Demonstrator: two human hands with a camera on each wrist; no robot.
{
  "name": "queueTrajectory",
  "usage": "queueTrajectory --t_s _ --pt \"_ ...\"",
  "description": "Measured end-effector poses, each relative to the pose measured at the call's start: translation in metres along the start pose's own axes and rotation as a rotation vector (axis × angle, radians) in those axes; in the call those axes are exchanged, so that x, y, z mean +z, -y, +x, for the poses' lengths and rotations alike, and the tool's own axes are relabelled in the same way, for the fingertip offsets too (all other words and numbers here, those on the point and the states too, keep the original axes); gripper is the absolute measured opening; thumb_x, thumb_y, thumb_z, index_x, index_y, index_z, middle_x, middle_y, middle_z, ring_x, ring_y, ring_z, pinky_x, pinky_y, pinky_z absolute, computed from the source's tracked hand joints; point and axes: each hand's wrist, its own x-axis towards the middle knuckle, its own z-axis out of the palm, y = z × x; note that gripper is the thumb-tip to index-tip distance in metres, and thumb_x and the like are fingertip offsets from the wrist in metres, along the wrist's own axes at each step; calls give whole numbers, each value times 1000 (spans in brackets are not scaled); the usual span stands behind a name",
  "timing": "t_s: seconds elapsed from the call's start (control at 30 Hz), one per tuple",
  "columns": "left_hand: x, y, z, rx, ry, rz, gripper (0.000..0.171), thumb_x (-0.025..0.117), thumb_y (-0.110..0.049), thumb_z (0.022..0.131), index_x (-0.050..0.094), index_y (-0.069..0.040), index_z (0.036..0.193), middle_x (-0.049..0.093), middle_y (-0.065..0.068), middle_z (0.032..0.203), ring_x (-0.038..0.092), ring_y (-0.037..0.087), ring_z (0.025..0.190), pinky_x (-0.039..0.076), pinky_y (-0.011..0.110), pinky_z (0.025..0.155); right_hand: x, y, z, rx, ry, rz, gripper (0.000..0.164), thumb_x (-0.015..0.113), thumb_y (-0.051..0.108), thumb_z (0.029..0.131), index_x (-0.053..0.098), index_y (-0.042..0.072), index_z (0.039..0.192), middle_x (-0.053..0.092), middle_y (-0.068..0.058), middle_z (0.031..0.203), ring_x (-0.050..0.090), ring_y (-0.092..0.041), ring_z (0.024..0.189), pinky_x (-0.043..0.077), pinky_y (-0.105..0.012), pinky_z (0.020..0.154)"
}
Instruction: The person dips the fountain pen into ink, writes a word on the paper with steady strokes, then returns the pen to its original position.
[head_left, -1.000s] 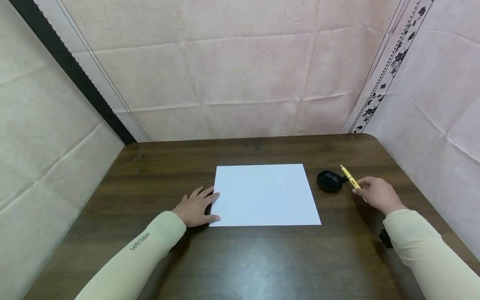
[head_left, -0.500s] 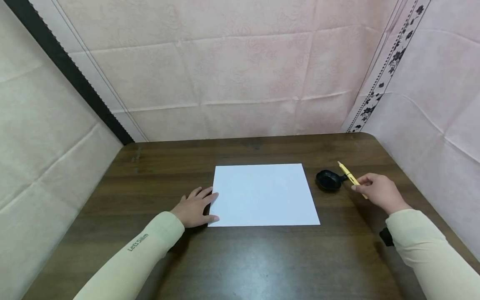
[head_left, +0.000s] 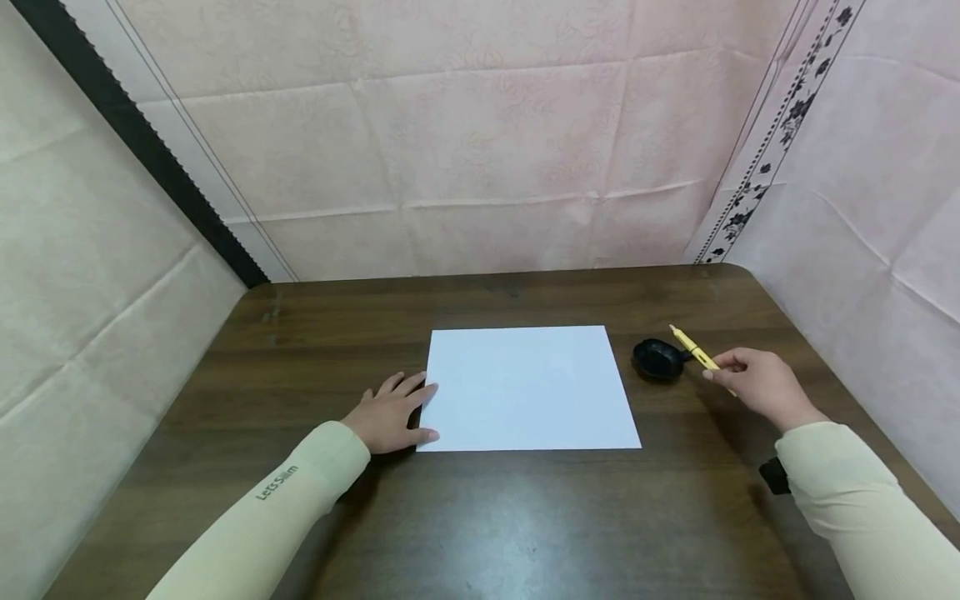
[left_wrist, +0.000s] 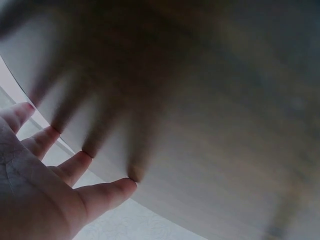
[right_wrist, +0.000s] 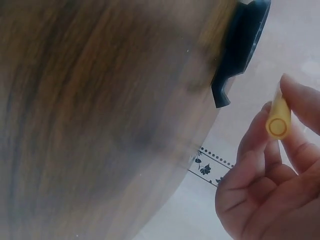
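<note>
A blank white sheet of paper [head_left: 528, 387] lies flat at the middle of the wooden table. My left hand [head_left: 390, 417] rests at its left edge, fingers spread, with the thumb and index fingertip on the paper; the left wrist view shows the fingers [left_wrist: 107, 197] straight and holding nothing. To the right of the sheet, my right hand [head_left: 757, 385] pinches a yellow marker [head_left: 694, 347] between thumb and fingers, its pale tip pointing away to the upper left. In the right wrist view the marker's round rear end [right_wrist: 278, 126] faces the camera.
A small black pan [head_left: 658, 360] with a short handle stands between the paper and my right hand; the marker passes over or beside its handle. The brown table [head_left: 480, 517] is bordered by pale cloth walls [head_left: 480, 167] at the back and sides.
The right hand and marker have shifted slightly, the marker's tip leaning a little further left. The left hand and the paper stay in place.
</note>
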Motion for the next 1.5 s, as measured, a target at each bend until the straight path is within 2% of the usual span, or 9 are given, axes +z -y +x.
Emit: queueTrajectory --t_s 0.17,0.4,0.6,1.1,1.33,1.5 --pt "1 1 1 2 -6 1 80 60 -57 88 31 -21 153 21 8 160 17 42 144 23 73 101 0 1 0 -9 -3 10 38 65 24 92 63 -10 109 65 -17 89 51 -20 73 41 -31 59" --pt "3 3 2 11 -4 -1 79 59 -58 89 31 -21 153 20 8 160 16 41 144 23 73 102 1 2 -1 16 25 6 36 63 25 94 64 -8 111 66 -21 98 53 -24 80 41 -30 62" --pt "3 3 3 17 0 -1 78 58 -57 90 31 -21 153 20 7 160 16 41 145 23 72 101 1 3 -2 39 37 15 38 60 26 96 63 -8 113 64 -21 100 50 -23 78 40 -30 61" --pt "4 4 3 16 -4 -2 79 59 -57 89 30 -21 153 19 7 160 16 41 145 24 72 102 4 5 -3 36 16 40 45 57 32 97 63 -8 118 62 -23 106 45 -23 78 37 -31 61" --pt "3 3 2 21 -6 2 78 59 -57 90 31 -20 153 20 9 160 17 42 144 24 72 101 4 7 -3 34 7 51 46 54 34 98 63 -7 118 57 -10 88 40 -21 72 34 -31 59" --pt "2 2 2 18 -6 2 77 58 -56 90 31 -20 153 21 8 160 17 41 144 24 72 101 4 7 -2 27 -5 61 47 54 35 98 64 -6 118 58 -11 91 40 -21 73 33 -31 59"
